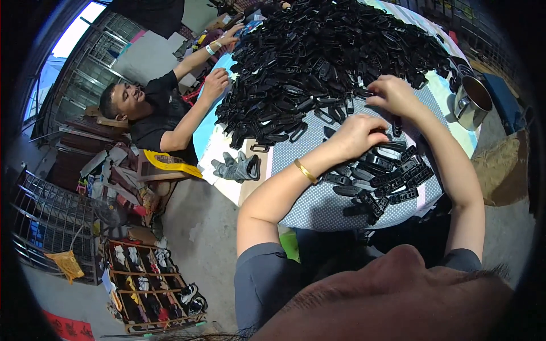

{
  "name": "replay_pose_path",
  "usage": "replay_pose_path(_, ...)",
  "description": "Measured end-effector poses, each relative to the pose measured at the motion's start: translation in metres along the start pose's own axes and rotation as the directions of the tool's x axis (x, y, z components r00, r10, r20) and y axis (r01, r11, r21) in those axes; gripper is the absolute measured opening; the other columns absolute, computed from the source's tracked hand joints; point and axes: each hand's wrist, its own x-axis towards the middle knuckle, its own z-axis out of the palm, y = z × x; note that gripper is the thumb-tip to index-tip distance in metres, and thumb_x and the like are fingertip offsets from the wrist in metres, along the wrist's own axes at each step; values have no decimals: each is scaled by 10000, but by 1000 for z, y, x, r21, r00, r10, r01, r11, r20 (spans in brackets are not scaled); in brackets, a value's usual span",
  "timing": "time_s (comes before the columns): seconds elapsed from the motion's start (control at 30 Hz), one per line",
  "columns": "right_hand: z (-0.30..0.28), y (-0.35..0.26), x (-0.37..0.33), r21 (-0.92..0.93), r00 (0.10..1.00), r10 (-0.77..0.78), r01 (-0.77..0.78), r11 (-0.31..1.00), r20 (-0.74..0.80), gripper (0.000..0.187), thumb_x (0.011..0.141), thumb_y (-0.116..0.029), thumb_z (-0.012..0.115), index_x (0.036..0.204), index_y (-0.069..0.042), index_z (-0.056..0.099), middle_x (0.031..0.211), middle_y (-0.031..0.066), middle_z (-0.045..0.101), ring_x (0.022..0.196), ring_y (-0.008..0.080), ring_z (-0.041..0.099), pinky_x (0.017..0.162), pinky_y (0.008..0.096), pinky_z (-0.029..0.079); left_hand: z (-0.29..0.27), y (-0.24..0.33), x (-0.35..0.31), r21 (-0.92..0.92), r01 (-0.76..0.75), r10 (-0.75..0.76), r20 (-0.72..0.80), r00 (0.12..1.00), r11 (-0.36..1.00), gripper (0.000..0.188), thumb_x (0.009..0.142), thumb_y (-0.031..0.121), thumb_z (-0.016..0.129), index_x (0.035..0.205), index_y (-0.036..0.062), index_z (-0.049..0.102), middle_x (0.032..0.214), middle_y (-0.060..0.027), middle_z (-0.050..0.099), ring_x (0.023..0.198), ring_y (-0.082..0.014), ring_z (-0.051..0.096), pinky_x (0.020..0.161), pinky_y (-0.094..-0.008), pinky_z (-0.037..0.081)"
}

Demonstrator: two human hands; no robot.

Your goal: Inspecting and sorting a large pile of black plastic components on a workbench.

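A large pile of small black oblong plastic pieces [301,57] covers the far part of the table. My right hand [395,96] is at the pile's near edge, its thumb and finger closing around a black plastic piece. Closer to me, my left hand [359,136] has curled fingers; whatever they hold is hidden beneath them. It hovers over a smaller group of black plastic pieces [378,176], some lined up side by side. A gold bangle [306,171] circles my left wrist.
Dark gloves [238,167] lie on the patterned tablecloth [310,210] at the left. A metal mug [473,102] stands at the right edge. Across on the left, a co-worker [153,111] reaches toward the pile. A yellow curved object [170,163] and a shoe rack [151,284] are beyond the table.
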Motion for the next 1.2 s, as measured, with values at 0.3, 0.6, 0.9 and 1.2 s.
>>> replay_pose_path(0.3, 0, 9, 1, -139, 998, 59, -61, 988, -13, 197, 701, -176, 585, 816, -27, 644, 738, 179, 610, 700, 323, 590, 650, 412, 469, -24, -19, 3, -80, 230, -235, -63, 970, 970, 198, 802, 155, 580, 922, 11, 644, 846, -118, 654, 738, -155, 618, 682, -267, 475)
replay_pose_path(0.6, 9, 9, 0, -235, 994, 71, -88, 968, -81, 176, 695, -168, 571, 697, 8, 578, 700, 192, 600, 705, 339, 597, 656, 426, 483, -58, -85, 45, 536, 445, -122, -532, 838, 717, 235, 705, 223, 658, 747, -7, 638, 768, -177, 594, 749, -315, 579, 679, -386, 467)
replay_pose_path(0.9, 6, 21, -4, -198, 997, 58, -66, 978, -46, 144, 707, -146, 584, 749, -13, 617, 746, 166, 610, 728, 331, 597, 672, 414, 483, -46, -91, 63, 679, 396, -184, -364, 913, 618, 131, 699, 123, 622, 760, 9, 644, 813, -161, 576, 793, -304, 558, 723, -348, 482)
replay_pose_path(1.2, 9, 3, 0, 134, 947, 33, 11, 991, -319, 214, 811, -177, 547, 889, 2, 636, 789, 128, 628, 697, 246, 613, 628, 338, 480, -45, -58, 25, 202, 344, -167, -590, 790, 917, 226, 714, 140, 652, 876, -15, 619, 808, -161, 615, 720, -270, 602, 666, -333, 474)
